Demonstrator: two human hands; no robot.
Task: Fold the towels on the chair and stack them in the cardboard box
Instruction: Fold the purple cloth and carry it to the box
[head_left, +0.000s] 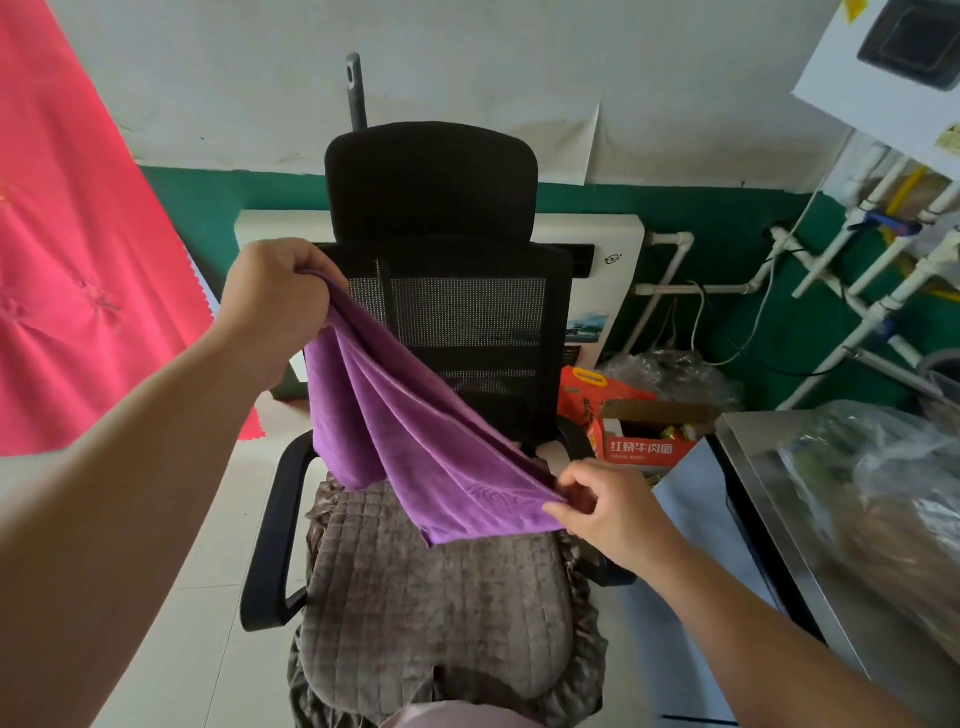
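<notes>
Towel (415, 426) purple, hanging over chair (436, 587), I've got left hand (270, 306) fingers gripping top corner, right hand (608, 514) fingers pinching near-right edge; thin pinch could slip, spoiling fold.

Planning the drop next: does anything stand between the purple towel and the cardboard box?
Yes. The purple towel, held by the left hand and right hand, hangs over the seat; the chair's right armrest stands between it and the cardboard box.
</notes>
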